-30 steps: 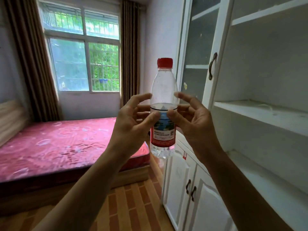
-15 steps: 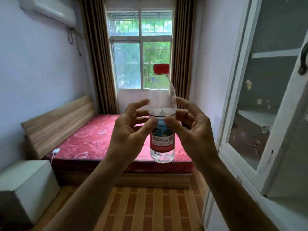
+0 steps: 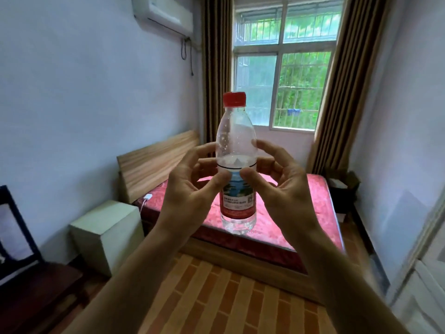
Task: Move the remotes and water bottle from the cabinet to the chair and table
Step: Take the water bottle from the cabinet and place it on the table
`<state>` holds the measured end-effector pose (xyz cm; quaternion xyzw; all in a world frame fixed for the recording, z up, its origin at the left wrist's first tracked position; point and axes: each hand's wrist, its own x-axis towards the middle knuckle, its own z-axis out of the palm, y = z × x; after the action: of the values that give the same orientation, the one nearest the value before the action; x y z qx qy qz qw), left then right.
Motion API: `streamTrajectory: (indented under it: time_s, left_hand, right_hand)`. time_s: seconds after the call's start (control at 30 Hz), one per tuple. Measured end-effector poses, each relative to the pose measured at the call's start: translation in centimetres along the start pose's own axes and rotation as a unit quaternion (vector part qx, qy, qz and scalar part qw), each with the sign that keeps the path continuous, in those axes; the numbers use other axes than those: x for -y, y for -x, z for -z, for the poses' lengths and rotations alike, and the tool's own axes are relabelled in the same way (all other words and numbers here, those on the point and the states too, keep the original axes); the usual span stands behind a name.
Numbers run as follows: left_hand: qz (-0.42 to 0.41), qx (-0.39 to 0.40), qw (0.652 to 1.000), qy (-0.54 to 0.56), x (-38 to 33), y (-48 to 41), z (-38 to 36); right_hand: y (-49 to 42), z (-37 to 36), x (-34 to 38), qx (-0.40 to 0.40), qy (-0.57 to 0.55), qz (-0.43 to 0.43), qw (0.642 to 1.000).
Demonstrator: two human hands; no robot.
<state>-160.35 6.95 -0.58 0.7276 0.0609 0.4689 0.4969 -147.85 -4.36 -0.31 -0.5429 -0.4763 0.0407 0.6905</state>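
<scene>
Water bottle (image 3: 236, 165) upright, in the air, clamped between both hands: left hand (image 3: 190, 189) fingers (image 3: 218, 180) and right hand (image 3: 286, 189) fingers (image 3: 250, 175) pressed on its label.

Daylit window (image 3: 284, 75) between brown curtains (image 3: 215, 68), red-covered bed (image 3: 301, 213), brick-patterned floor (image 3: 216, 297), pale walls (image 3: 72, 92).

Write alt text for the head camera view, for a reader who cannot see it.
Two bare hands, left hand and right hand, hold an upright water bottle with a red cap in mid-air. Behind it are a bed with a red mattress, a curtained window and, at far left, a dark chair.
</scene>
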Motion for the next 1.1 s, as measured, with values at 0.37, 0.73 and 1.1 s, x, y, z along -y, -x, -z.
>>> streamTrajectory:
  time_s: [0.37,0.73,1.1]
  left_hand:
    - [-0.004,-0.051,0.998,-0.026,7.6,-7.7,12.6]
    - [0.038,-0.109,0.992,-0.042,17.4,-14.7,20.5]
    - [0.060,-0.172,0.978,-0.098,27.2,-27.2,24.0]
  right_hand:
    - [-9.7,-13.5,-7.0,0.059,-0.035,-0.013,0.998]
    - [-19.2,-22.9,-17.1,0.121,-0.063,-0.027,0.990]
    - [-33.5,-28.7,-28.6,0.182,-0.141,-0.032,0.973]
